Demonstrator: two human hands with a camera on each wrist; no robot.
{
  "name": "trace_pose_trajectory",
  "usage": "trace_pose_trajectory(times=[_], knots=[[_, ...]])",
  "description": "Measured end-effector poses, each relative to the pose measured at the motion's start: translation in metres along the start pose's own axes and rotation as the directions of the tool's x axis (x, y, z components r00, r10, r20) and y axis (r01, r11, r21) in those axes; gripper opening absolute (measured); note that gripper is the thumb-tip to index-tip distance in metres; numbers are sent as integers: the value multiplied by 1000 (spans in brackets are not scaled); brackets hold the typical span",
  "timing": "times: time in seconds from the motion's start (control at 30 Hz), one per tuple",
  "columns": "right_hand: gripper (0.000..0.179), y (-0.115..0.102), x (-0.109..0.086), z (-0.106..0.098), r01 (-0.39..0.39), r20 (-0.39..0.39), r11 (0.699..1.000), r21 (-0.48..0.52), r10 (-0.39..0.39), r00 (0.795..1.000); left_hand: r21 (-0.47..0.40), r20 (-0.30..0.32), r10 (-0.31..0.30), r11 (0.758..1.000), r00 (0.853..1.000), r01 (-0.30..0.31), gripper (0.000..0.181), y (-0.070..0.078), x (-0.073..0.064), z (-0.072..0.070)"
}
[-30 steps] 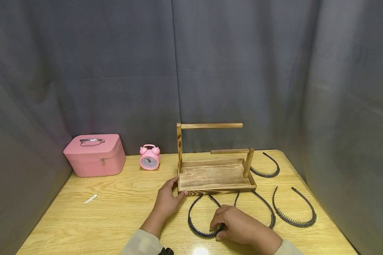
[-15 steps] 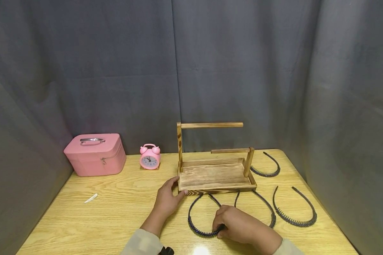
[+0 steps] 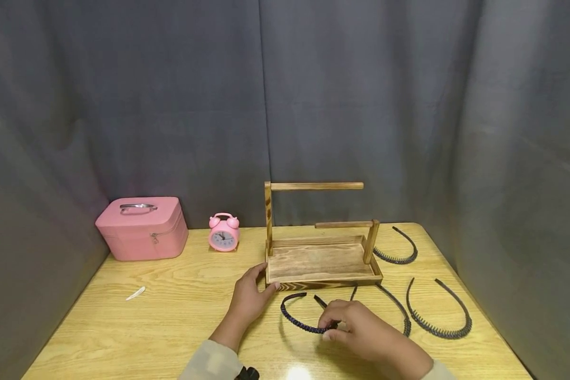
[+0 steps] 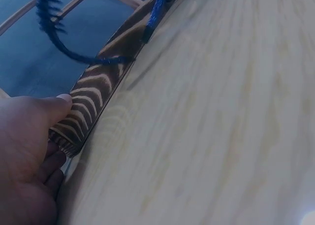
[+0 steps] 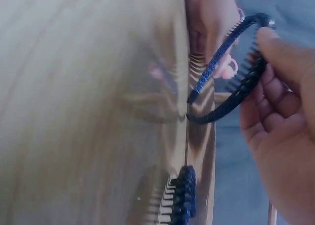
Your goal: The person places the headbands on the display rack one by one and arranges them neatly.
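My right hand (image 3: pixel 361 330) pinches a dark toothed headband (image 3: pixel 300 324) at its curved middle between thumb and fingers. The curve is tilted up off the table, with its tips toward the wooden stand. In the right wrist view the headband (image 5: pixel 219 112) shows a glittery blue strip and comb teeth. My left hand (image 3: pixel 248 301) grips the front left corner of the stand (image 3: pixel 323 286), thumb on the front wall, fingers along the side. The stand is a shallow tray with a tall bar at left and a lower one at right. Partly behind my right hand lies another headband (image 3: pixel 394 298).
More headbands lie to the right, one by the table's right side (image 3: pixel 456 333) and one behind the stand's right end (image 3: pixel 401 260). At the back left are a pink case (image 3: pixel 140 232) and a pink alarm clock (image 3: pixel 224 235). A small white strip (image 3: pixel 135 293) lies nearer.
My right hand has raised the headband's curved side from the table, where it lay flat, and its tips have come away from the stand's front. The left hand keeps its place.
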State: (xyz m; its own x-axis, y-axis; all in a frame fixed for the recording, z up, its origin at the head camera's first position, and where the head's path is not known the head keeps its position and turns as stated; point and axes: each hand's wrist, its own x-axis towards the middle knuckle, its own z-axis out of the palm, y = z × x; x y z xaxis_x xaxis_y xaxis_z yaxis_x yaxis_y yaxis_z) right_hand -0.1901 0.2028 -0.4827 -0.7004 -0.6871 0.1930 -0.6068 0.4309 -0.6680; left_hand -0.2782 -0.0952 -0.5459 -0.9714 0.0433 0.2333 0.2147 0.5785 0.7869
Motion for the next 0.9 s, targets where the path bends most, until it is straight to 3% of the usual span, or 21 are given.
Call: trace_pose_trajectory(times=[0.13,0.27,0.33,0.43,0.53,0.67,0.8,0.9], knots=[[6,0,-6,-9,-47,-75,984,174,61,995,-9,7,-7,1000,1000,7,64,1,0,-1],[9,3,-13,-21,-23,-141,911,411,88,986,-11,14,-10,1000,1000,11,63,0,0,-1],[13,5,-15,-29,47,-178,844,535,59,982,-8,14,-7,1000,1000,7,63,0,1,-1],[23,5,-17,-43,157,-237,701,695,18,971,-16,17,-5,1000,1000,5,64,0,0,-1],[29,3,-19,-60,250,-312,580,775,7,950,-20,20,-6,1000,1000,7,64,1,0,-1],[33,-2,-21,-89,372,-452,502,781,42,891,-21,26,-11,1000,1000,11,65,2,-1,-1],[34,-5,-18,-119,517,-591,410,752,71,803,-28,30,-16,999,999,17,66,2,-1,-1],[29,-6,-9,-138,590,-671,370,718,144,727,-33,33,-22,999,999,23,66,1,-1,-2]])
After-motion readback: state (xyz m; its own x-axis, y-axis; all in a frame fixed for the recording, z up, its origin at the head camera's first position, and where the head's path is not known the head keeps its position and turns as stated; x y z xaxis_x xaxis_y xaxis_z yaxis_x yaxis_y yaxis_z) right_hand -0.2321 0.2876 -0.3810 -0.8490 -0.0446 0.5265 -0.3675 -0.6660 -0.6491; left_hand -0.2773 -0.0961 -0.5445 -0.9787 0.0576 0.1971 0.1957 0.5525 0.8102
